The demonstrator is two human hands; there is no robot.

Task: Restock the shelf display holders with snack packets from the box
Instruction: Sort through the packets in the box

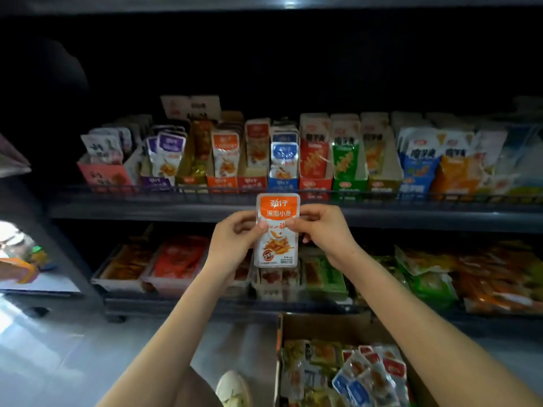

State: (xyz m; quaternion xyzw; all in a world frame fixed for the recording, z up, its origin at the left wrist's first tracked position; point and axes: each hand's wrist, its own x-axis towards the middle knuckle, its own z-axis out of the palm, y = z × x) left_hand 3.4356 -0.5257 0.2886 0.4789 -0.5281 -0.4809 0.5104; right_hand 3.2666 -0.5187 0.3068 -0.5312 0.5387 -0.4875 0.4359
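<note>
I hold an orange-and-white snack packet (277, 230) upright in front of the shelf edge. My left hand (235, 235) pinches its left side and my right hand (323, 230) pinches its right side. Behind and above it, a row of cardboard display holders (223, 182) on the upper shelf carries packets in purple, orange, red, blue and green. The orange holder with matching packets (224, 154) stands up and left of the packet I hold. An open cardboard box (329, 327) on the floor at lower right holds several loose packets (361, 377).
A wire rail (147, 190) runs along the upper shelf's front edge. The lower shelf carries trays of red and green packets (176, 259) and loose bags (484, 277) at right. A white shoe (233, 387) rests on the pale floor left of the box.
</note>
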